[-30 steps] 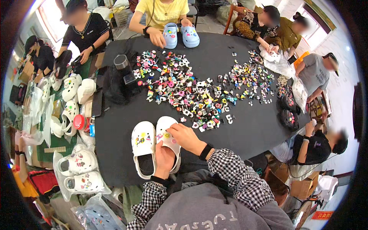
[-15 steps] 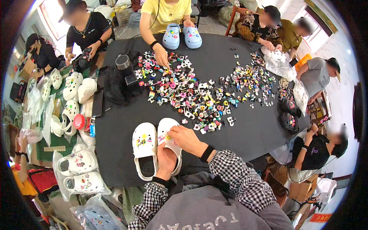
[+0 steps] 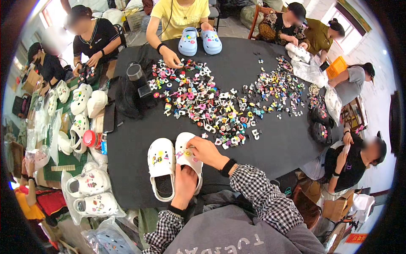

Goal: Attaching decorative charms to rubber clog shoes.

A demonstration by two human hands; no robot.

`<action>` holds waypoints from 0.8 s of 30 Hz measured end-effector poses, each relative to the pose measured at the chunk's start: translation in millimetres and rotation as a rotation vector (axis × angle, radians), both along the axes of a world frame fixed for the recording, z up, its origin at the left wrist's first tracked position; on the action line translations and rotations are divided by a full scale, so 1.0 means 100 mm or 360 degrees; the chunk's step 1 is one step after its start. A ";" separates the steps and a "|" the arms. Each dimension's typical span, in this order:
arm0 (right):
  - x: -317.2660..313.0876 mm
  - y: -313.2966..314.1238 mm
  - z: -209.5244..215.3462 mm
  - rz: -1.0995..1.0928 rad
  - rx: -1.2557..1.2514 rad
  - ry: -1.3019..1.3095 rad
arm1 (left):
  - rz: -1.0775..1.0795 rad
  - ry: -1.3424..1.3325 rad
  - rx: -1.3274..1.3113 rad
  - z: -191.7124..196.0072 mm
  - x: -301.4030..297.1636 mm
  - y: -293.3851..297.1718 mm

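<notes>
Right hand [image 3: 206, 151] presses, seemingly, onto white clog [image 3: 187, 158].

The left hand [image 3: 184, 186] covers the right white clog's [image 3: 187, 157] heel opening.

Bare black tabletop [image 3: 279, 144] lies open to the right of the white clogs [image 3: 173, 167]. Ahead, a dense spread of small coloured shoe charms [image 3: 211, 106] blocks the middle. A black bag [image 3: 131, 95] stands at left.
</notes>
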State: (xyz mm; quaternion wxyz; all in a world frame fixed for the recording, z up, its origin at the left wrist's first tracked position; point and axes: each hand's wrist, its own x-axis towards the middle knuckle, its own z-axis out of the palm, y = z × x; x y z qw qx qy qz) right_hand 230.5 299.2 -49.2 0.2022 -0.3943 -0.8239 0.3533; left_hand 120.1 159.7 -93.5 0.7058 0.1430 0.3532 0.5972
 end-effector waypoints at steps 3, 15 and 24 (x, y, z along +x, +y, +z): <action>0.16 0.07 -0.10 -0.0130 -0.0248 0.0266 | 0.0141 -0.0508 -0.0287 0.45 -0.01 -0.16; 0.48 -0.29 -0.03 -0.0294 -0.2436 0.1231 | -0.0415 0.0616 0.0198 1.19 0.12 -0.06; 1.03 0.05 -0.35 -0.0673 -0.1749 0.1889 | 0.0017 0.0350 -0.0173 1.01 -0.07 -0.19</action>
